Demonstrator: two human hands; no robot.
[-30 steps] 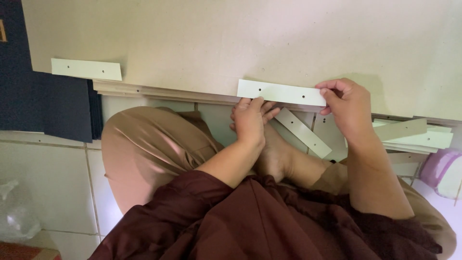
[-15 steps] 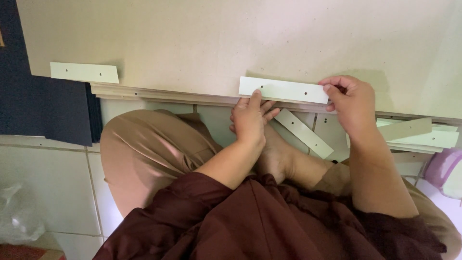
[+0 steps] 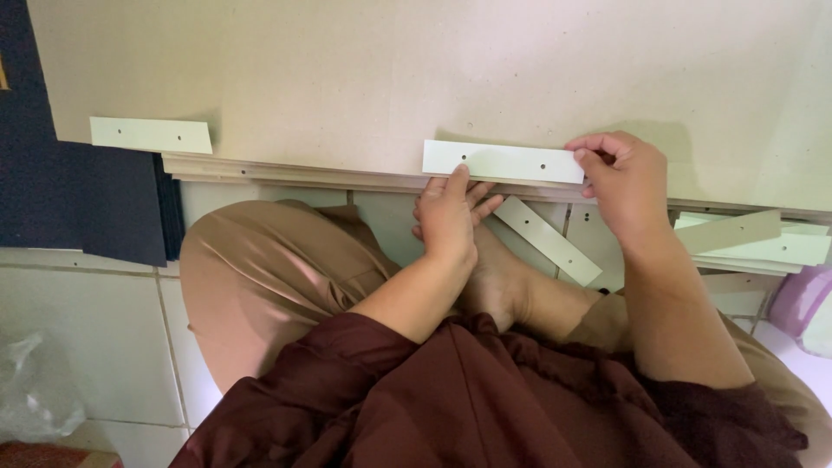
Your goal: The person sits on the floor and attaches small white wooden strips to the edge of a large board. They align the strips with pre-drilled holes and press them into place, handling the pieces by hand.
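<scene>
A pale green strip [image 3: 503, 162] with two small holes lies flat on the near edge of a big beige board [image 3: 416, 78]. My left hand [image 3: 449, 218] rests just below the strip's left end, one fingertip touching its lower edge, fingers spread. My right hand [image 3: 626, 184] pinches the strip's right end between thumb and fingers. A second identical strip [image 3: 151, 135] lies on the board's edge far to the left, away from both hands.
A loose strip [image 3: 546, 240] lies slanted on the tiled floor between my hands. Several more strips [image 3: 754, 243] are piled at the right, beside a purple container [image 3: 802, 303]. Dark blue sheets [image 3: 78, 208] lie at left, a clear plastic bag [image 3: 35, 390] at bottom left.
The strip between my hands has shifted slightly on the board's edge; my left fingertip now touches its lower left edge. My right hand keeps its hold on the right end.
</scene>
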